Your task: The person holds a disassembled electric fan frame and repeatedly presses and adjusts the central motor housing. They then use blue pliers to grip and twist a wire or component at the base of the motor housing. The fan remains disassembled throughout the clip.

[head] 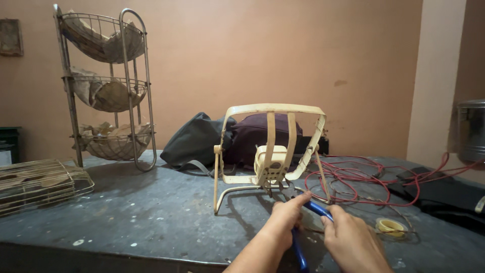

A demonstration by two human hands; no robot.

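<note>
A cream fan frame [270,146] with a small motor housing [269,164] stands on the dark worktop [151,212]. My left hand [288,215] grips blue-handled pliers [303,237], whose jaws reach toward the wires under the motor housing. My right hand [351,240] closes on the other blue handle, just right of the left hand. Both hands sit in front of the frame's lower right foot.
A wire fan guard [38,184] lies at left. A three-tier wire basket rack [106,86] stands at the back left. Dark bags [227,139] lean on the wall. Red cable [364,177] loops at right, beside a yellow tape roll [390,226] and a metal container [472,131].
</note>
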